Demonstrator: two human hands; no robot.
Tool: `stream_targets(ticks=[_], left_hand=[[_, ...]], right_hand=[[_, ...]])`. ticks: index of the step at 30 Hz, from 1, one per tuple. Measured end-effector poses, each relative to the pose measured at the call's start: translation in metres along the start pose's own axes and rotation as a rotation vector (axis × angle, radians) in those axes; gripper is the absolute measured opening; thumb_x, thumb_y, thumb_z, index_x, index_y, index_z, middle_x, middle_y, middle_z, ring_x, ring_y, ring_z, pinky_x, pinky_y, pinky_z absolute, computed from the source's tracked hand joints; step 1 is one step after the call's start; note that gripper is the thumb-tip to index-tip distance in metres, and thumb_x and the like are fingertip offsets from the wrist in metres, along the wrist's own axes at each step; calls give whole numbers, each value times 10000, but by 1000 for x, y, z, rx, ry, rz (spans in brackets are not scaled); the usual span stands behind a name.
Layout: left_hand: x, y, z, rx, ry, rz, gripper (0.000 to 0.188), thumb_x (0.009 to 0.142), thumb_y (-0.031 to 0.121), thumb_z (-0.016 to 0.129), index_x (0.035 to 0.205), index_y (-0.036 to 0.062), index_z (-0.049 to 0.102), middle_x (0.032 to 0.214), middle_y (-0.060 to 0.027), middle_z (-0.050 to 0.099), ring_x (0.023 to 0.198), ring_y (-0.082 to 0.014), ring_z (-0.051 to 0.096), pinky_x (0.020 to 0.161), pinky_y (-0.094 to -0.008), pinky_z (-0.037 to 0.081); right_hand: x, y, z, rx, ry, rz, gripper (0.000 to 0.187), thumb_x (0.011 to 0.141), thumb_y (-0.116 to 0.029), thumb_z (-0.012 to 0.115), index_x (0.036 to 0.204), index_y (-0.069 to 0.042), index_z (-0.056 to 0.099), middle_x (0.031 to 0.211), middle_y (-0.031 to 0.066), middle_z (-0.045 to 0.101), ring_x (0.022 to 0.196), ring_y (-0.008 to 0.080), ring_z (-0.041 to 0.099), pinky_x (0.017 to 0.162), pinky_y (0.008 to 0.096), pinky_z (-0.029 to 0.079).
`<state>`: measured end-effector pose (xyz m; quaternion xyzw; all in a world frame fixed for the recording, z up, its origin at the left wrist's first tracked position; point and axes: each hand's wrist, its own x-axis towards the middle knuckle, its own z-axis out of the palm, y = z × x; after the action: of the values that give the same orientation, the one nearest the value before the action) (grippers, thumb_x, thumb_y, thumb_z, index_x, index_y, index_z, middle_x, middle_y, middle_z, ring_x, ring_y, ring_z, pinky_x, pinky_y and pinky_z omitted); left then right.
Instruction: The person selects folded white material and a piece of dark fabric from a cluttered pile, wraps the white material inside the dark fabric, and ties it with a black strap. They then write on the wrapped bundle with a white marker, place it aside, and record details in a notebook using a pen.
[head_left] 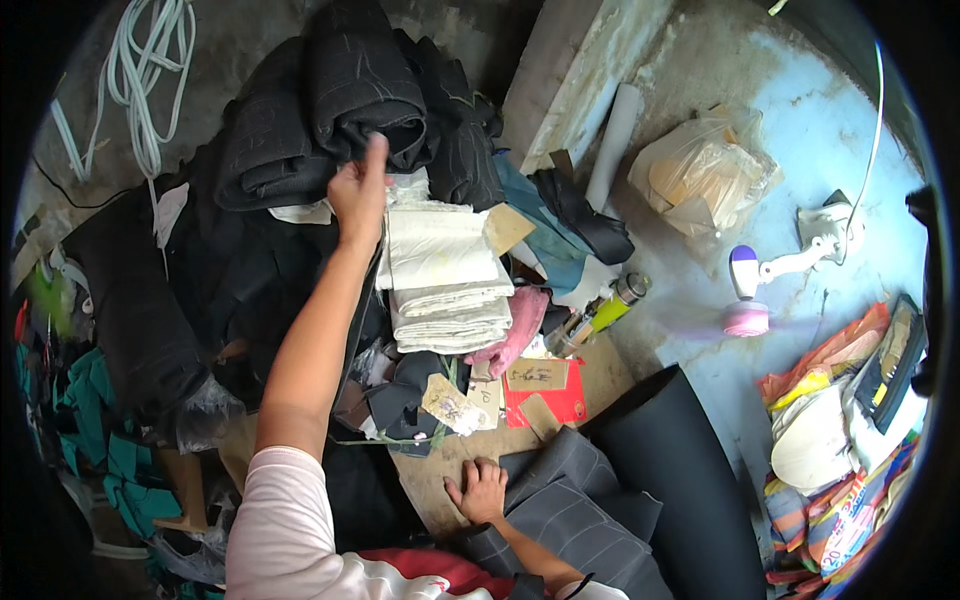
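Note:
My left hand (360, 195) reaches out to a thick dark folded cloth (365, 85) with pale lines. The thumb points up against its lower edge, and the other fingers are mostly hidden, seemingly gripping it. Another dark fold (275, 165) lies to its left. Just below this hand sits a stack of folded white cloth (445, 270). My right hand (482, 490) rests on a brown board (425, 485) with its fingers apart and nothing in it. Beside that hand, grey cloth with a pale check (575, 510) lies bunched up.
A wide black roll (690, 480) stands at the lower right. Paper tags (455, 405), a red card (560, 405), a pink cloth (515, 325) and a green bottle (615, 305) lie near the white stack. A small fan (745, 310) spins at right; bundled cord (150, 80) hangs at upper left.

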<state>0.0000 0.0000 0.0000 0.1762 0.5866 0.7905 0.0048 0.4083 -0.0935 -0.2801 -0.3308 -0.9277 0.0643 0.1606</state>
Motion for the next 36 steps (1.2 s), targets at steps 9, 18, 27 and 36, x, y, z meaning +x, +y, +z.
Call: stream_targets(ticks=[9, 18, 27, 36], left_hand=[[61, 25, 7, -381, 90, -292, 539, 811, 528, 651, 797, -8, 593, 680, -83, 618, 508, -152, 559, 591, -276, 431], [57, -20, -106, 593, -472, -357, 434, 720, 431, 761, 670, 16, 646, 690, -82, 633, 635, -162, 559, 650, -307, 416], [134, 2, -160, 922, -99, 376, 571, 822, 213, 638, 1318, 11, 440, 1165, -92, 636, 1091, -284, 587, 933, -343, 435], [41, -37, -134, 731, 274, 427, 636, 725, 368, 750, 1184, 8, 497, 926, -145, 658, 881, -303, 638, 786, -380, 489]], right_hand=[[1, -5, -5, 13, 27, -15, 515, 736, -437, 687, 1080, -74, 562, 1097, 134, 509, 1081, 309, 465, 925, 464, 323], [-1, -1, 0, 36, 2, -3, 531, 764, -458, 659, 1111, -73, 542, 1119, 139, 506, 1112, 310, 450, 922, 485, 314], [0, 0, 1, 20, 19, -23, 538, 772, -461, 652, 1111, -59, 535, 1103, 150, 510, 1095, 317, 458, 908, 481, 321], [1, -1, -2, 27, -16, -2, 537, 773, -466, 645, 1116, -67, 536, 1123, 144, 495, 1111, 310, 444, 930, 485, 306]])
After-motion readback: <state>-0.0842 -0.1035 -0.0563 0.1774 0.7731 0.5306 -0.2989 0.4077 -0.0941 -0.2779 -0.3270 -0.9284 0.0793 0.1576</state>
